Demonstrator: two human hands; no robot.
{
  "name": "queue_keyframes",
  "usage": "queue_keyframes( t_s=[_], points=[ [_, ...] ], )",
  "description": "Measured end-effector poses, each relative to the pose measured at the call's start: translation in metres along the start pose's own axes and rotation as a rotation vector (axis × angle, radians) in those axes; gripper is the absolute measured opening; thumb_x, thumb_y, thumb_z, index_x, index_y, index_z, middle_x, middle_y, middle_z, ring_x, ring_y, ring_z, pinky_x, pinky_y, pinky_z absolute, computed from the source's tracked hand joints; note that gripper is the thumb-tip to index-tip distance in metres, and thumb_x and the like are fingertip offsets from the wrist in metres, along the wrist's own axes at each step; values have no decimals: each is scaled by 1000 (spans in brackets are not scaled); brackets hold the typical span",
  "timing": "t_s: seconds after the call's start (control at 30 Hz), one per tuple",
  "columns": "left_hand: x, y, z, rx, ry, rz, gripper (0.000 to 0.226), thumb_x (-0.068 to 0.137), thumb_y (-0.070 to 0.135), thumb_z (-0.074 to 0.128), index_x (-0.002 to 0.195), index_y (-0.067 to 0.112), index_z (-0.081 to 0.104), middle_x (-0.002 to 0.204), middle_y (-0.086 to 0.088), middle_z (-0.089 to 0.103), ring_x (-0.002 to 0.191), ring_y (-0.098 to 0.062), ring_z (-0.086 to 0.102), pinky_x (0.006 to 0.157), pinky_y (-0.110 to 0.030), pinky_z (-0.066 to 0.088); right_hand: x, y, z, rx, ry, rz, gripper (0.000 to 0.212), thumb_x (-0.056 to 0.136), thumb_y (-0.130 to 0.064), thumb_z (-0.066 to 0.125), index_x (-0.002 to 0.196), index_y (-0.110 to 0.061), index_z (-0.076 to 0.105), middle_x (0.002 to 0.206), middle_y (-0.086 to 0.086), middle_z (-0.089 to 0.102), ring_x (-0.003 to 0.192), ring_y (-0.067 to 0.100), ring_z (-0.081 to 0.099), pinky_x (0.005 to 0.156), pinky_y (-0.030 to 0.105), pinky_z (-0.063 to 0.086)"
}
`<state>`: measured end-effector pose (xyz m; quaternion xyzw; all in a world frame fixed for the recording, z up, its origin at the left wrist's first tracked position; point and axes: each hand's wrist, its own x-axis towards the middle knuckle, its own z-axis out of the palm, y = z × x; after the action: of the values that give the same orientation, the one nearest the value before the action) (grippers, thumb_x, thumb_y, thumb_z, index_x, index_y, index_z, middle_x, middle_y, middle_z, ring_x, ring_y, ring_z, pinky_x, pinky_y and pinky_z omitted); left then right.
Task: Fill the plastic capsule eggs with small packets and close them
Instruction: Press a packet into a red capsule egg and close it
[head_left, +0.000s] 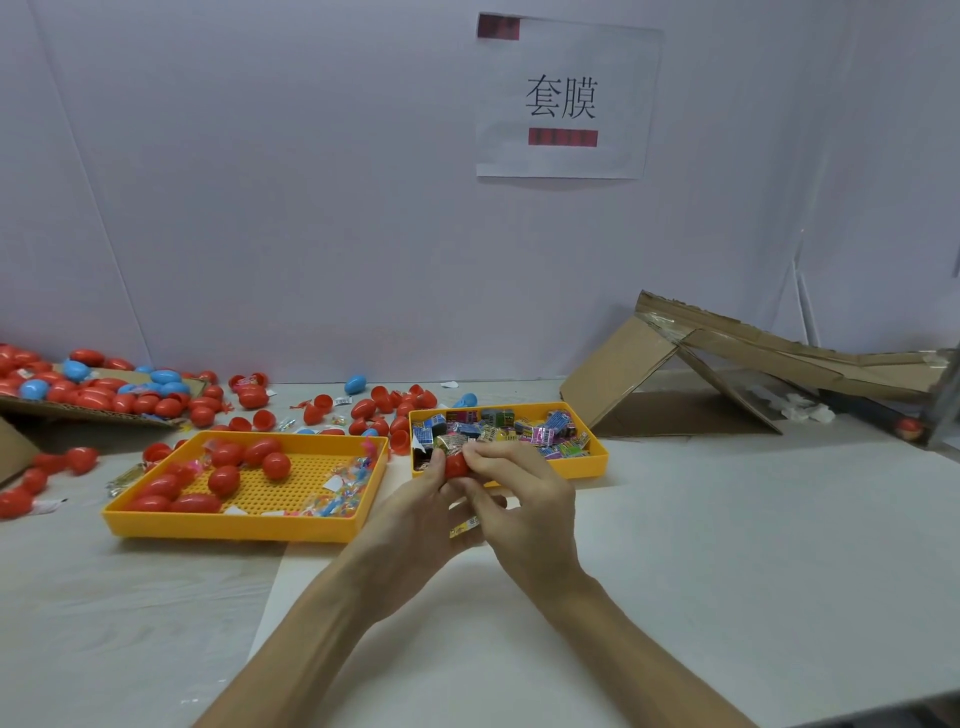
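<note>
**A:** What are the hands doing?

**B:** The left hand (415, 514) and right hand (524, 493) meet above the table (727, 519). Both pinch one red egg (457, 466) between their fingertips, from either side. It's held just in front of the small tray (571, 466).

**A:** Is the egg closed?

**B:** Can't tell, the fingers cover most of it. A yellow packet (464, 528) shows between the palms lower down, but I can't say which hand has it.

**A:** And around them?

**B:** The small tray holds a heap of packets (498, 431). Left of it, the big tray (228, 527) has red eggs (223, 478) on one side and clear bags (337, 493) of coloured bits on the other. Behind the trays, loose eggs (363, 410), mostly red and a few blue, lie scattered. More are piled on a cardboard sheet (78, 413) far left. Folded cardboard (618, 374) stands far right.
</note>
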<state>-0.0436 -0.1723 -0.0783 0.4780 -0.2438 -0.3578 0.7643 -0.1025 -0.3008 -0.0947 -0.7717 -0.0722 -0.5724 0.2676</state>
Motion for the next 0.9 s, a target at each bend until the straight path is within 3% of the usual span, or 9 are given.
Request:
queue_keyframes(
  t_s=[0.13,0.23,0.33,0.53,0.6,0.7,0.9],
  points=[
    [-1,2,2,21,0,-2,50,101,53,35,122,27,72,136,-10,64,119,-23,65,98,-42,55,2,-1,-3,70,-26,62,23,81,-8,80,105,-7,77,103,1,74,100,7,67,89,15,51],
    [0,2,2,118,-22,16,51,103,57,29,123,36,71,139,-4,63,133,-32,53,114,-58,38,5,-4,-5,176,-11,165,15,90,-18,70,103,-14,77,100,-10,75,97,2,68,84,12,50],
    [1,0,0,208,-31,25,54,104,59,27,123,36,71,136,-4,65,132,-35,54,116,-63,32,7,-3,-5,153,6,194,12,89,-17,71,99,-14,78,95,-12,75,92,-2,69,81,10,50],
    [2,3,0,348,74,53,54,100,63,32,111,33,75,117,-10,74,112,-35,66,100,-49,51,9,3,-7,92,-30,126,9,86,-10,74,94,-13,78,89,-7,75,85,-3,67,76,14,54],
    [2,3,1,387,117,94,49,96,64,40,102,31,77,106,-10,76,97,-30,71,86,-36,57,8,5,-8,68,-50,94,6,86,-8,74,91,-12,76,87,-6,74,83,-1,66,75,14,53],
    [2,0,3,398,175,194,40,91,59,52,89,27,76,86,-6,75,77,-21,71,65,-22,56,7,7,-9,29,-96,53,5,87,-5,73,88,-10,74,83,-4,71,79,4,63,72,18,53],
    [-1,-1,4,420,161,275,28,93,51,59,85,30,76,79,-2,73,72,-19,70,64,-22,56,7,6,-9,10,-114,65,7,87,-6,69,84,-11,66,80,-5,64,75,7,57,70,15,47]
  ],
)
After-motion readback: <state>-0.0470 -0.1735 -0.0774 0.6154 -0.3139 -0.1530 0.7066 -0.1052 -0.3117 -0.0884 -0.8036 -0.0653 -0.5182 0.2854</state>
